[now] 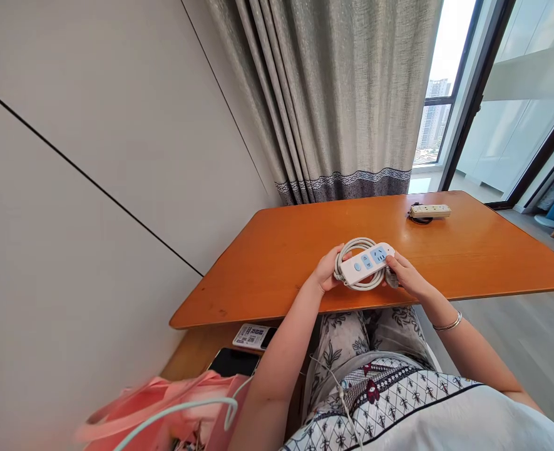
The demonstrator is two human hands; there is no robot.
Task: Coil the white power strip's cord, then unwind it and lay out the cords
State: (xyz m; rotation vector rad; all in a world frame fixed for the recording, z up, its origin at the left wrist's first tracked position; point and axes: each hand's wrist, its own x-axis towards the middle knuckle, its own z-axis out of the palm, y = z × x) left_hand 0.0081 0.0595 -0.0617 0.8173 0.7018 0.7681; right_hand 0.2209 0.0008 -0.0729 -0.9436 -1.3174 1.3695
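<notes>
A white power strip with pale blue sockets is held above the near edge of the orange-brown table. Its white cable is coiled in loops behind it. My left hand grips the strip and the coil at their left end. At the right end, my right hand is closed on the strip, thumb on top, with the grey plug beside its fingers. Parts of the fingers on both hands are hidden behind the strip and cable.
A cream power strip with a black cord lies at the table's back right. Below the table's left edge are a black phone, a white labelled box and a pink bag. A curtain hangs behind the table.
</notes>
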